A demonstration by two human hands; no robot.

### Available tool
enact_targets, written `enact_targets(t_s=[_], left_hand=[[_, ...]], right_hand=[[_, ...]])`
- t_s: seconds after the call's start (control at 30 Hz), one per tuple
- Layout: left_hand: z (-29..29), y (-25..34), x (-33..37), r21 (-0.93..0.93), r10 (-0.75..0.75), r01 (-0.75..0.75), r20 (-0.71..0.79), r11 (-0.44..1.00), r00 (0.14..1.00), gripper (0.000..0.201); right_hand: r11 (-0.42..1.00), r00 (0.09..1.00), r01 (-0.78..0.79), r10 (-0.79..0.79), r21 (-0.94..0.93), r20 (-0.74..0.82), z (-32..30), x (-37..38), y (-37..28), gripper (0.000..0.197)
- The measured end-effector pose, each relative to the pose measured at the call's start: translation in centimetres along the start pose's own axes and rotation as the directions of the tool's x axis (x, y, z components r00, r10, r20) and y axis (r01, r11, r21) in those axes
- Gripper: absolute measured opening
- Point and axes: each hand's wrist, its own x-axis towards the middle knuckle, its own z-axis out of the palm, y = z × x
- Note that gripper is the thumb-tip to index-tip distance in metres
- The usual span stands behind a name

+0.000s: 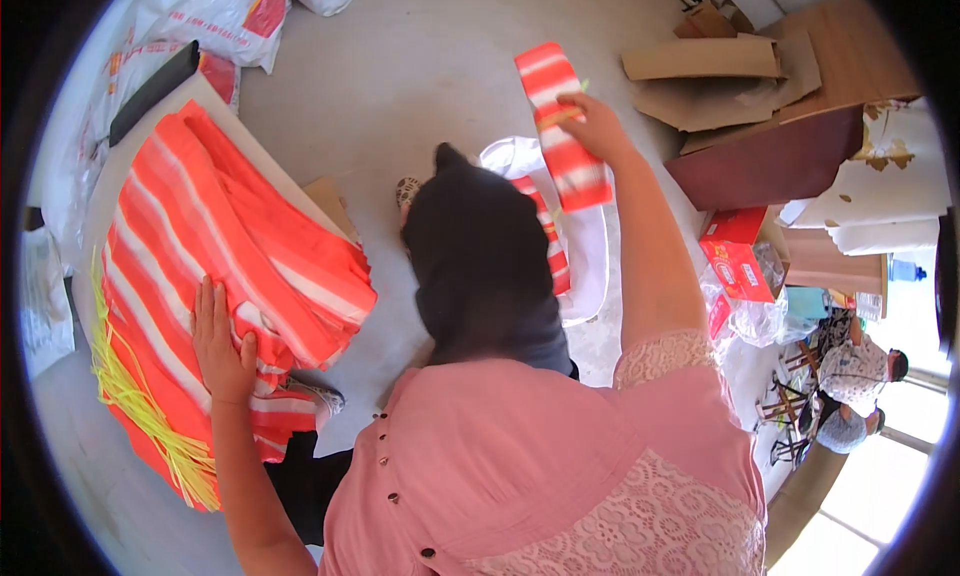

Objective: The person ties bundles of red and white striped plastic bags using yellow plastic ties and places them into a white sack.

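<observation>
At the right, my right hand (597, 129) is closed on the upper part of a folded bundle of red-orange and white striped material (572, 166), held above a white container or bag (597, 266). Another striped bundle (556, 261) lies inside that white container, partly hidden by my dark-clothed leg. At the left, a large heap of the same striped material (175, 216) is spread over a light surface. My left hand (222, 344) lies flat on it, fingers stretched out. Thin yellow strips (150, 406) hang along the heap's near left edge.
White printed sacks (205, 16) stand at the far left, near a dark bar (155, 91). Cardboard (725, 81) lies at the far right by a brown table (770, 161). A red box (740, 256) and plastic bags sit below it. Two people (855, 376) sit in the right background.
</observation>
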Motion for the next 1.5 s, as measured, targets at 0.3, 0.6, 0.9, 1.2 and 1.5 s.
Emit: enact_targets(t_s=[0.3,0.6,0.9,1.2,1.5], left_hand=[[0.3,-0.6,-0.5,0.070,0.014,-0.014,-0.002,0.997,1.000,0.069],[0.3,-0.7,-0.2,0.052,0.041,-0.040,-0.015,0.998,0.999,0.069],[0.5,-0.7,-0.4,0.104,0.006,-0.006,0.001,0.995,1.000,0.071],[0.8,-1.0,-0.7,0.089,0.007,-0.005,-0.028,0.996,1.000,0.075],[0.6,-0.9,-0.4,0.088,0.012,-0.011,-0.020,0.996,1.000,0.075]], right_hand=[[0.846,0.828,-0.502,0.412,0.177,0.381,7.9,-20.4,4.5,0.045],[0.865,0.833,-0.470,0.368,0.177,0.412,14.0,-17.7,3.8,0.041],[0.633,0.687,-0.695,0.441,0.342,0.578,22.4,-18.5,4.1,0.050],[0.783,0.678,-0.598,0.381,0.170,0.629,22.7,-18.9,4.4,0.055],[0.803,0.848,-0.513,0.418,0.304,0.326,27.6,-19.7,7.1,0.042]])
